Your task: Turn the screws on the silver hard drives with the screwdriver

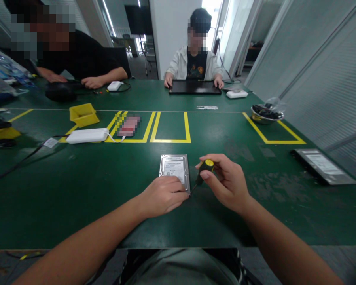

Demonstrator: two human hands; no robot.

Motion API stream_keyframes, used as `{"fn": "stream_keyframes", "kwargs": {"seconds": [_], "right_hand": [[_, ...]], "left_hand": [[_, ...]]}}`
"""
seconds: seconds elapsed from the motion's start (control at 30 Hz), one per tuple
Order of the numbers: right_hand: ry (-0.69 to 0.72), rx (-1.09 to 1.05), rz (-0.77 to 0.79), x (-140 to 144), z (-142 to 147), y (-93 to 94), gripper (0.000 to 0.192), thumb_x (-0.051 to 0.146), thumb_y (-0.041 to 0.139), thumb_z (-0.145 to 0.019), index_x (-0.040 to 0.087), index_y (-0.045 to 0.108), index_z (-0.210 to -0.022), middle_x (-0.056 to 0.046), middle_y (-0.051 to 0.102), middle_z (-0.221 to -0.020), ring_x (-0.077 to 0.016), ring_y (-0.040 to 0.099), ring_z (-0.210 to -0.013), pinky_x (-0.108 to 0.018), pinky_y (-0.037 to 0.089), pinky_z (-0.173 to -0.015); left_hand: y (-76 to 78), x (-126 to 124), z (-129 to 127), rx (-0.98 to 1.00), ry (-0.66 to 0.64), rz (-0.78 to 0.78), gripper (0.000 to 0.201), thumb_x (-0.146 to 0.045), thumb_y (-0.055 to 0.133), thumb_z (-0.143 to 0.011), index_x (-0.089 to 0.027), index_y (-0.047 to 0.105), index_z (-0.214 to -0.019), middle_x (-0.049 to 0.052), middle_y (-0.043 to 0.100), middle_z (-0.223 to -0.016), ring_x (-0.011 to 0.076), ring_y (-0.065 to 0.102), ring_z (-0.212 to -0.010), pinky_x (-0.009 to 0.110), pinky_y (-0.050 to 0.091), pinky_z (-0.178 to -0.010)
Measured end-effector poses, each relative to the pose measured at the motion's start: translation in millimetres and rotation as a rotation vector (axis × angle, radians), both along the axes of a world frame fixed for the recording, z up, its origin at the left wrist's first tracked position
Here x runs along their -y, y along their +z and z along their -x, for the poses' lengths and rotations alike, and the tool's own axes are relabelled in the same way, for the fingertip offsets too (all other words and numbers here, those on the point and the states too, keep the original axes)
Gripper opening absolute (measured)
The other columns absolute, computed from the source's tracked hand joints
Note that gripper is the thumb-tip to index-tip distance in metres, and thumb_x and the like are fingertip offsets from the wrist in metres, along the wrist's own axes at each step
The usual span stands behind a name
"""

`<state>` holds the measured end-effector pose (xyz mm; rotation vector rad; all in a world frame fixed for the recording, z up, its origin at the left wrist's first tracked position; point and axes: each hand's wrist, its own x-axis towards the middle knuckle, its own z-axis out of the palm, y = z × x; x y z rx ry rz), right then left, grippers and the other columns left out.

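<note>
A silver hard drive [174, 164] with a white label lies flat on the green table in front of me. My left hand [163, 196] covers its near end, fingers bent and pressed together on it, hiding that part. In my right hand [225, 178] is a screwdriver [202, 171] with a black and yellow handle, pinched between thumb and fingers. Its thin shaft slants down to the drive's near right corner, by my left fingertips. Whether the tip sits in a screw is too small to tell.
A second hard drive [323, 166] lies at the right edge. Farther back are a metal bowl [265, 116] of dark parts, a yellow bin [83, 114], a white power strip [87, 135] and a phone [129, 126]. Two people sit across, one holding a dark flat panel [195, 87].
</note>
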<state>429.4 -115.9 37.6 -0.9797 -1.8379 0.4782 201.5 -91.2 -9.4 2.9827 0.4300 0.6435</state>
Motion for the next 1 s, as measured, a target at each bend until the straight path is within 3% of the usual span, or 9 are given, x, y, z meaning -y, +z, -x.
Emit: {"fn": "stream_keyframes", "kwargs": {"seconds": [1.0], "right_hand": [[0.028,0.023,-0.049,1.0,-2.1,-1.7,0.026,0.028,0.065,-0.091,0.021,0.058,-0.115,-0.005,0.069,-0.093,-0.0167,0.068,-0.078,-0.030,0.055,-0.071]], "left_hand": [[0.0,-2.3,-3.2,0.100,-0.032,-0.057,0.015,-0.019,0.057,-0.096,-0.017,0.072,-0.097,0.003,0.072,-0.087,0.0184,0.063,-0.081,0.032,0.049,-0.071]]}}
